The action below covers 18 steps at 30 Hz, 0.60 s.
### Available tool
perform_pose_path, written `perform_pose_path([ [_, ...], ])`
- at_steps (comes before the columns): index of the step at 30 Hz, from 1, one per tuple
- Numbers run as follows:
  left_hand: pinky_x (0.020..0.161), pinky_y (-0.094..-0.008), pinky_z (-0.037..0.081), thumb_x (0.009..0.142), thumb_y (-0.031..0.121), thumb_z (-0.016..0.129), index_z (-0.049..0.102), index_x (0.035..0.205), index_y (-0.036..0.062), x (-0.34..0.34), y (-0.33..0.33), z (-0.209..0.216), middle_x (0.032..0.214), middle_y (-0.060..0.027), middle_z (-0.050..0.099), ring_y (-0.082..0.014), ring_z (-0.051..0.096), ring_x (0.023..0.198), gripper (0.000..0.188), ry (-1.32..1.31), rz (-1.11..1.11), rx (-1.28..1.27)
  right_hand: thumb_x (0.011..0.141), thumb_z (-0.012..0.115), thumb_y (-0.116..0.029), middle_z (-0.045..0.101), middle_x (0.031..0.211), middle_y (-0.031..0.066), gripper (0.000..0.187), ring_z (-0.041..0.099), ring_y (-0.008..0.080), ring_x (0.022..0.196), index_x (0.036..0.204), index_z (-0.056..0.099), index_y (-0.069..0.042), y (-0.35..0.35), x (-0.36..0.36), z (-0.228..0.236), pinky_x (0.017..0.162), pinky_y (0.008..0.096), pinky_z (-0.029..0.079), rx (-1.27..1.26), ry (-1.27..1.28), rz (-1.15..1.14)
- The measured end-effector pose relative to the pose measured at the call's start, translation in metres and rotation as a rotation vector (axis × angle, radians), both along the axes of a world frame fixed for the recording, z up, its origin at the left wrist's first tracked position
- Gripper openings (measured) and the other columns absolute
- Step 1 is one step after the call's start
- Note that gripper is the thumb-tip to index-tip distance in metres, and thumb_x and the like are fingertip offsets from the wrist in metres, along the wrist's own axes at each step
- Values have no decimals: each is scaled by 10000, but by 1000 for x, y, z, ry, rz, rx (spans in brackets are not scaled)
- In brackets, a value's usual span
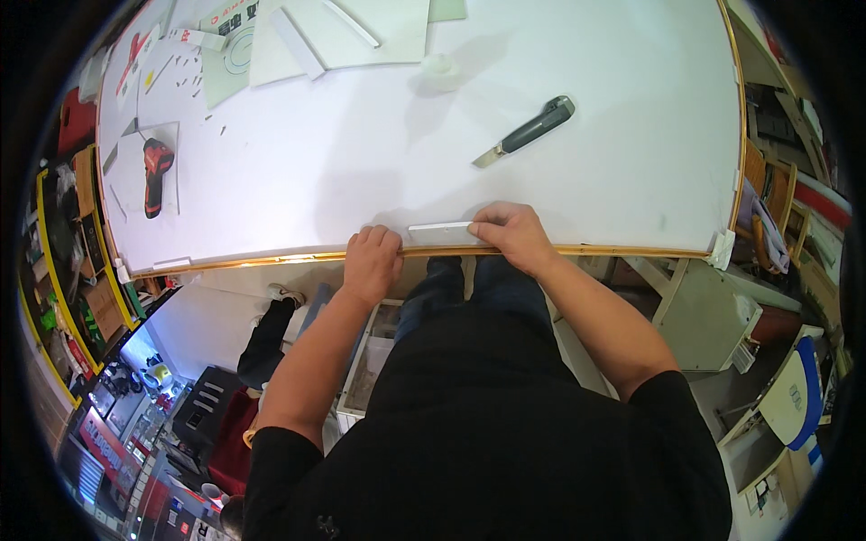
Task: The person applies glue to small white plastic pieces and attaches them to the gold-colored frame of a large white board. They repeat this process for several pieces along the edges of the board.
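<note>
A short, narrow white strip (439, 228) lies along the near edge of the white tabletop (631, 180). My right hand (512, 234) pinches the strip's right end between thumb and fingers. My left hand (373, 257) is beside the strip's left end, its fingers curled over the gold-coloured table edge (298, 259). A gap separates those fingers from the strip. Beyond my hands lies a utility knife (532, 129) with a dark handle, its blade out and pointing toward the lower left.
A red-and-black power screwdriver (156, 176) lies at the left, with small scattered screws (194, 77) farther back. Pale panels (379, 32) and white strips (296, 42) are at the far side, near a small translucent white object (439, 72). Another person's leg (271, 338) shows at lower left.
</note>
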<state>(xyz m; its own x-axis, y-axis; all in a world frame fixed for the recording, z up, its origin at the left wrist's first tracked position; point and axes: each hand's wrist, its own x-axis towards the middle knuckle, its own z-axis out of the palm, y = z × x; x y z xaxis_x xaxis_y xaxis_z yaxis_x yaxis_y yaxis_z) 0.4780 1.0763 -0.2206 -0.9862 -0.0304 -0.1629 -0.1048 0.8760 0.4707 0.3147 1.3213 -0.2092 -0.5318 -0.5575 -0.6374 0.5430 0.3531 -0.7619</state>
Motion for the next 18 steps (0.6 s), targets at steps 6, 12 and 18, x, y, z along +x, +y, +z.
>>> perform_pose_path([
  [6, 832, -484, 481, 755, 90, 725, 572, 933, 89, 2, -2, -1, 975, -124, 595, -362, 589, 965, 235, 38, -28, 11, 903, 793, -146, 721, 837, 47, 181, 629, 117, 768, 964, 764, 21, -7, 1, 3, 714, 283, 532, 99, 108, 73],
  [12, 834, -482, 479, 748, 79, 723, 566, 933, 91, 3, -1, -1, 976, -121, 596, -359, 593, 976, 242, 22, -28, -3, 891, 792, -202, 728, 829, 70, 235, 648, 142, 770, 962, 769, 21, -10, 2, 2, 718, 312, 541, 137, 179, 125],
  [18, 877, -478, 482, 757, 62, 734, 608, 1081, 92, 3, -1, -1, 1018, -128, 617, -358, 600, 1008, 349, 37, -1, 15, 884, 756, -214, 739, 848, 146, 226, 694, 255, 788, 958, 771, -1, -17, 6, -3, 756, 383, 553, 217, 311, 214],
])
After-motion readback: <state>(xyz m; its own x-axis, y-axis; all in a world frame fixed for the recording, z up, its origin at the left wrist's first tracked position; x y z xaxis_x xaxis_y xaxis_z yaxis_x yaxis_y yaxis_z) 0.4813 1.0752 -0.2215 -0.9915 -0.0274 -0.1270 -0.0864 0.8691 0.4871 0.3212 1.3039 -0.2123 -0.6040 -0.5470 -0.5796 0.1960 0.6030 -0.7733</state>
